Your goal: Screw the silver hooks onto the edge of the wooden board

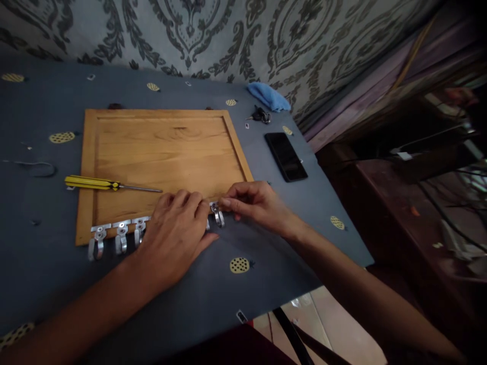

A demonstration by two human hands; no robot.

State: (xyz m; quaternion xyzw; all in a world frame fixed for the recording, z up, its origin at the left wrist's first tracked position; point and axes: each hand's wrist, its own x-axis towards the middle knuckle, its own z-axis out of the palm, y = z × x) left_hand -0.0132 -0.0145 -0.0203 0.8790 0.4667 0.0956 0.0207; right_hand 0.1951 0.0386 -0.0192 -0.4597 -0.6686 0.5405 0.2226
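Note:
A light wooden framed panel (pixel 163 157) lies flat on the table. Along its near edge runs a metal hook rail (pixel 122 226) with several curved silver hooks, and screw heads show on its left part. My left hand (pixel 173 235) is laid over the middle of this rail, fingers bent down onto it and thumb out to the right, hiding the part beneath. At the rail's right end, my right hand (pixel 258 205) has thumb and forefinger pinched together beside the last hook (pixel 218 215). Whatever is between those fingertips is too small and covered to make out.
A yellow screwdriver (pixel 93 183) rests across the panel's left side. Right of the panel are a black phone (pixel 286 156), keys (pixel 261 115) and a blue cloth (pixel 268 97). The table's cover (pixel 274 274) has a pineapple print. Cluttered dark furniture (pixel 395 213) stands to the right.

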